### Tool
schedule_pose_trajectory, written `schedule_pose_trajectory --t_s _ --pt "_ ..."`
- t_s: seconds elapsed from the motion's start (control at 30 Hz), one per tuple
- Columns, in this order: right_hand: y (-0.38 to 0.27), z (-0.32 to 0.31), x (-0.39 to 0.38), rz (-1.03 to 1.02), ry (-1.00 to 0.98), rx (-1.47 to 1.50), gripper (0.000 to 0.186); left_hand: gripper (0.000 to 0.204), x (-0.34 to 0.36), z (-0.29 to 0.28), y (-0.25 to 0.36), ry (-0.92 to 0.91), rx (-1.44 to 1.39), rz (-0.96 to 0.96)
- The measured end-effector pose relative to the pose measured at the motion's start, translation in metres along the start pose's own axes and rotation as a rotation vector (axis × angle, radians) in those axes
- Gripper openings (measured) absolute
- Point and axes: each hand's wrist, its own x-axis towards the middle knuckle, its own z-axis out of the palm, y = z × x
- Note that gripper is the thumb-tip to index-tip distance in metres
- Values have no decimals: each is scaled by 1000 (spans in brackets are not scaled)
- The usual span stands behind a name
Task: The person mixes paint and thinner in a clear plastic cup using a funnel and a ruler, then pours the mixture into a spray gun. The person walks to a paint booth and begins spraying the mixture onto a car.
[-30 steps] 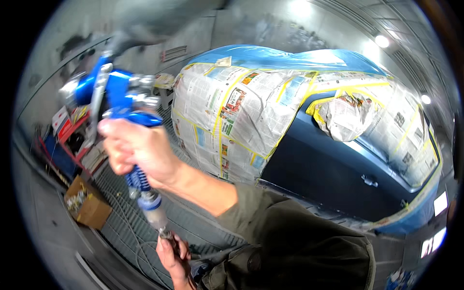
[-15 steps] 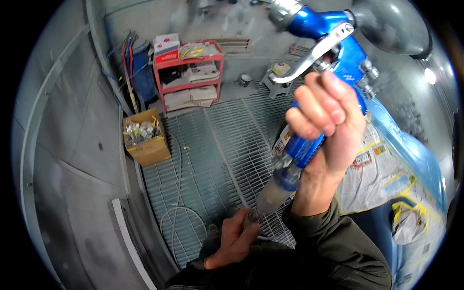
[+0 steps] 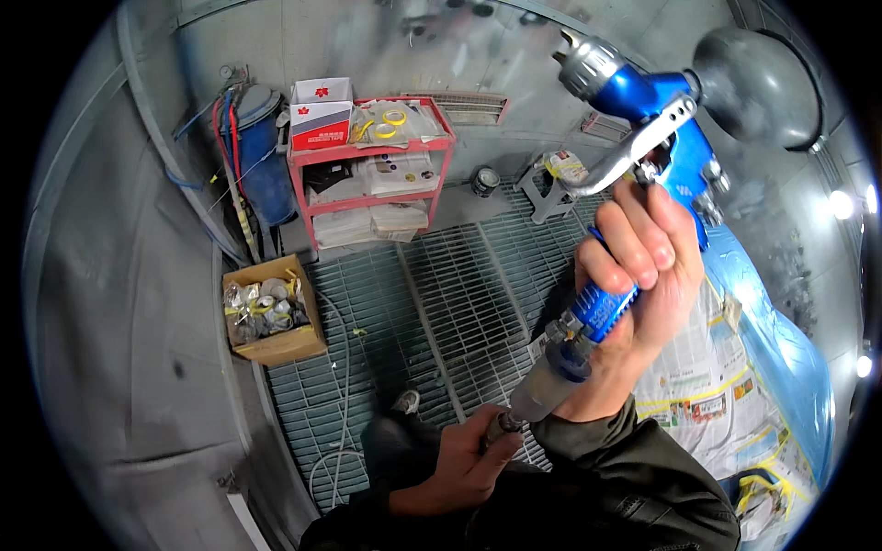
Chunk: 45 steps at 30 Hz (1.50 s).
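My right hand [image 3: 638, 266] is wrapped round the handle of a blue spray gun [image 3: 666, 101], held up with its silver nozzle pointing to the upper left. A dark grey paint cup [image 3: 753, 83] sits at the gun's upper right. From the bottom of the handle hangs a cloudy, see-through air filter [image 3: 548, 381] with a blue collar. Lower down, my left hand [image 3: 464, 464] is closed round a metal hose coupler [image 3: 502, 428] at the filter's lower end. The two appear to touch; whether they are locked together I cannot tell.
Floor grating [image 3: 459, 303] lies below. A red shelf cart [image 3: 367, 204] with papers and tape rolls stands ahead, left of a tin [image 3: 485, 181] and a stool [image 3: 551, 188]. A cardboard box [image 3: 276, 344] holds scraps. Masking paper [image 3: 698, 367] and blue film [image 3: 772, 321] cover something at right.
The hose coupler in my left hand has come up against the filter's lower end, where a small gap showed before. The whole view has shifted, bringing the gun's nozzle fully into sight.
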Motion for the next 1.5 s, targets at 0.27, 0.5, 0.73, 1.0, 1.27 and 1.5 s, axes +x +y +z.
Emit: schedule_pose_trajectory --t_s 0.27,0.5,0.73,1.0,1.27,1.5 --pt "-21 -61 72 -357 473 -518 35 24 182 -45 -36 -283 347 91" --pt "-57 -89 59 -746 987 -753 12 24 269 -28 -82 -814 319 125" --pt "-92 -105 -68 -1129 1502 -770 27 35 287 40 -153 -1723 219 -276" --pt "-72 -85 -209 -1640 1932 -730 34 29 318 171 -222 -2053 416 35" --pt "-54 -77 -289 -1924 2162 -656 39 19 473 399 -303 -1320 766 857" --pt "-59 -66 -333 -1958 2310 -578 23 36 503 553 -357 -1171 957 1028"
